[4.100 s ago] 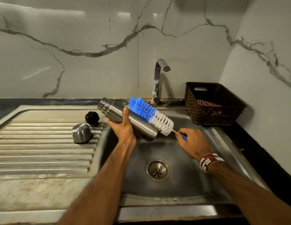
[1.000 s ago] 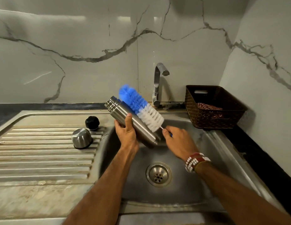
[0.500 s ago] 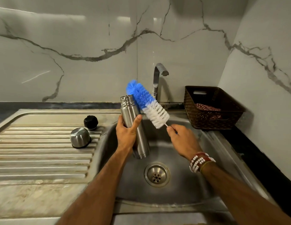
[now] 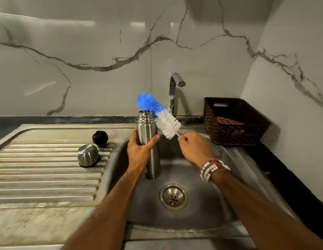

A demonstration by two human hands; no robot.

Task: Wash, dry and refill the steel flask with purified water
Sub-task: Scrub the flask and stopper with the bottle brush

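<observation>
White marble wall [image 4: 85, 51] with grey veins runs behind the sink and turns the corner on the right. At the left lies the ribbed steel drainboard [image 4: 49, 177], and on it an upturned steel cup [image 4: 88, 155] with a black stopper [image 4: 100, 138] just beyond it, the two close but apart. Right of that drops the sink basin [image 4: 202, 177], its drain [image 4: 173, 196] near the middle, and a steel tap [image 4: 173, 91] stands at the far rim. The left hand [image 4: 141, 150] is wrapped round the steel flask [image 4: 147, 129], thumb across its front, holding it upright and uncapped over the left part of the basin; whether its base rests on the basin floor I cannot tell. A bottle brush [image 4: 158, 114] slants beside the flask's neck, outside it, blue bristles up by the open mouth and white ones lower right. The right hand [image 4: 193, 147], a beaded bracelet [image 4: 211, 168] on its wrist, pinches the brush's thin wire stem in curled fingers. Far right, on the dark counter [image 4: 292, 186], a brown woven basket [image 4: 229, 137] holds a striped cloth [image 4: 229, 121].
</observation>
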